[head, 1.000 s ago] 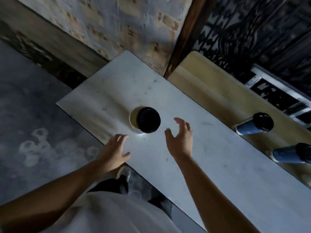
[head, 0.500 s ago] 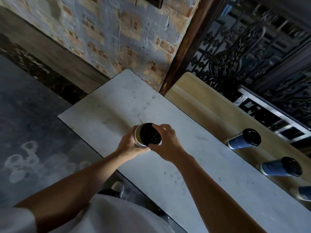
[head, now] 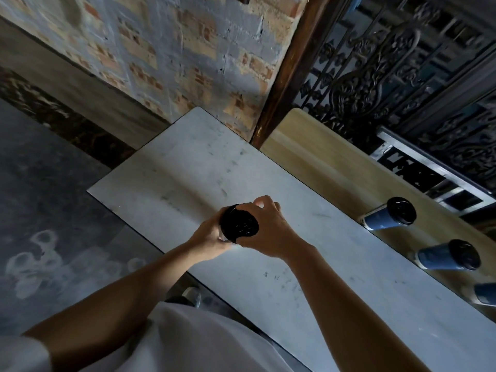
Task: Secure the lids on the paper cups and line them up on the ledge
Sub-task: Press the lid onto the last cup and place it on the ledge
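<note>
Both hands meet over the near-left part of the white counter (head: 188, 170). Left hand (head: 208, 236) wraps the side of a paper cup (head: 223, 238), whose body is almost hidden. Right hand (head: 268, 226) curls over the black lid (head: 239, 224) from the right, fingertips on its far rim. Cannot tell whether the cup's base touches the counter.

On the wooden ledge (head: 322, 162), far right, lidded blue cups stand in a row: first cup (head: 381, 220), second cup (head: 434, 256), third cup (head: 485, 294) cut by the frame edge. Brick wall (head: 174, 49) lies beyond the counter.
</note>
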